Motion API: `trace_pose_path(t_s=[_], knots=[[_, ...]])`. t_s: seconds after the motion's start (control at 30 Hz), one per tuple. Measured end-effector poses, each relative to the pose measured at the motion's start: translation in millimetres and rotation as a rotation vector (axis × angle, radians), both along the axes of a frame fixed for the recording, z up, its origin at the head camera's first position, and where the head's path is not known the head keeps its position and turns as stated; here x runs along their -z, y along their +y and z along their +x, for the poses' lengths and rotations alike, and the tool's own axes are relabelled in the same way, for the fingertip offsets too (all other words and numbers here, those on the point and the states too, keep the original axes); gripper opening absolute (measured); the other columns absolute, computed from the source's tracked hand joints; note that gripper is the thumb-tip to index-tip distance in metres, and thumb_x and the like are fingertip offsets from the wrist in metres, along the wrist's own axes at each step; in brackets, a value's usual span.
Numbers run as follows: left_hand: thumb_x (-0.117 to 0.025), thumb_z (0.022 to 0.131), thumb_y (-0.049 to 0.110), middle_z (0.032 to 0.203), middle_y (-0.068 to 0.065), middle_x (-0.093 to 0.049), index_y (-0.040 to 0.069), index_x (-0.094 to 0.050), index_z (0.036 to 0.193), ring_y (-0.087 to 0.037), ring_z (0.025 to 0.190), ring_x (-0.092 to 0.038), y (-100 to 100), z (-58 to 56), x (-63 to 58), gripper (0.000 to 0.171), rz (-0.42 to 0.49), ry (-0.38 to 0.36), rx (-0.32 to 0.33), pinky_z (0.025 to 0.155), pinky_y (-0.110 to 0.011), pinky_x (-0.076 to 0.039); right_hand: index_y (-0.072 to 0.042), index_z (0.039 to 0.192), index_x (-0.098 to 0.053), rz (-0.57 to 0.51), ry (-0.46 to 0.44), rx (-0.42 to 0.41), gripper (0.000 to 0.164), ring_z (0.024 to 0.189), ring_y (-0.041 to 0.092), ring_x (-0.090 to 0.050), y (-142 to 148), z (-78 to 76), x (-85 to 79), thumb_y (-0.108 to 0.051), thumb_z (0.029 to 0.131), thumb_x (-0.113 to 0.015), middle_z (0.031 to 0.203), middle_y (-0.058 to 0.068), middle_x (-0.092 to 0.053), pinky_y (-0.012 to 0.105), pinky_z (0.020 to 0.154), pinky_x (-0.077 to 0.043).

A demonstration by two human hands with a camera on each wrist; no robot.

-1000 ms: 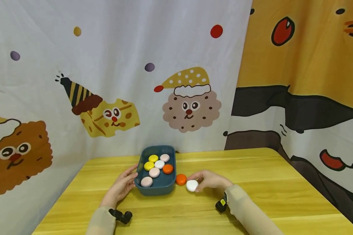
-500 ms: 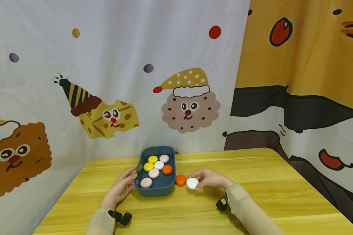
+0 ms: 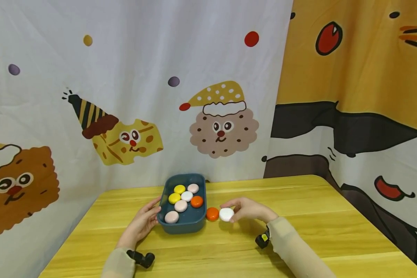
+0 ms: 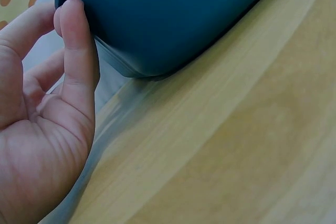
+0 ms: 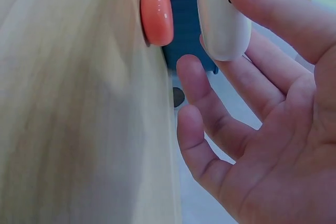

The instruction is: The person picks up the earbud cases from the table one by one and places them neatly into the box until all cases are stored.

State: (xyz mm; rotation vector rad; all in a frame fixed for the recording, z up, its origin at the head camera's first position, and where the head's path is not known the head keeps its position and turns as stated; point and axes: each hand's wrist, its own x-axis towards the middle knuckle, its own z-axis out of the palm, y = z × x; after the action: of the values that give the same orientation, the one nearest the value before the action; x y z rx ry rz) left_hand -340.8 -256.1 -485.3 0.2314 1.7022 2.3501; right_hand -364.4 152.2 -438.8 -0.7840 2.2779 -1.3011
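My right hand (image 3: pixel 248 209) pinches a glossy white rounded disc (image 3: pixel 226 214) between thumb and fingers. In the right wrist view this white disc (image 5: pixel 224 19) is held off the tabletop, its lower fingers spread apart. Close to its left, an orange disc (image 3: pixel 212 214) lies on the table against the box's right side. The dark blue box (image 3: pixel 184 228) holds several discs: yellow (image 3: pixel 179 189), pale pink (image 3: pixel 172 217), white (image 3: pixel 187 196) and orange (image 3: pixel 196 201). My left hand (image 3: pixel 142 222) rests its fingertips on the box's left side; the left wrist view shows its thumb (image 4: pixel 77 40) against the wall.
The wood-grain table (image 3: pixel 208 255) extends to both sides of the box. Just behind its back edge hangs a white curtain (image 3: pixel 153 50) printed with cartoon cookies and cheese. Another printed curtain (image 3: pixel 312 85) hangs at the right.
My right hand has raised the white disc slightly from beside the orange disc. My left hand stays at the box, and the head view has shifted a little.
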Motion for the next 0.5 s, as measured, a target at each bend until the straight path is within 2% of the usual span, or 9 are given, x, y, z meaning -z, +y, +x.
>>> trace_pose_path(t_s=[0.27,0.5], knots=[[-0.048,0.102,0.009,0.090,0.001,-0.066,0.001,-0.009,0.155,-0.006,0.066,-0.060,-1.1,0.9,0.1,0.066,0.005,0.017,0.016,0.062,-0.019,-0.052,-0.004,0.130,-0.061,-0.020,0.027,-0.011,0.055,0.092,0.025,-0.063,0.3,1.6,-4.1,-0.006,0.078,-0.078,0.111,0.005,-0.067,0.040,0.083,-0.048],[-0.048,0.102,0.009,0.092,0.001,-0.066,0.002,-0.011,0.155,-0.006,0.066,-0.060,0.0,0.2,-0.1,0.065,0.006,0.011,0.004,0.061,-0.019,-0.052,-0.003,0.131,-0.061,-0.022,0.055,-0.002,0.055,0.092,0.026,-0.061,1.5,3.1,-8.6,-0.007,0.079,-0.078,0.115,0.005,-0.066,0.037,0.080,-0.049]])
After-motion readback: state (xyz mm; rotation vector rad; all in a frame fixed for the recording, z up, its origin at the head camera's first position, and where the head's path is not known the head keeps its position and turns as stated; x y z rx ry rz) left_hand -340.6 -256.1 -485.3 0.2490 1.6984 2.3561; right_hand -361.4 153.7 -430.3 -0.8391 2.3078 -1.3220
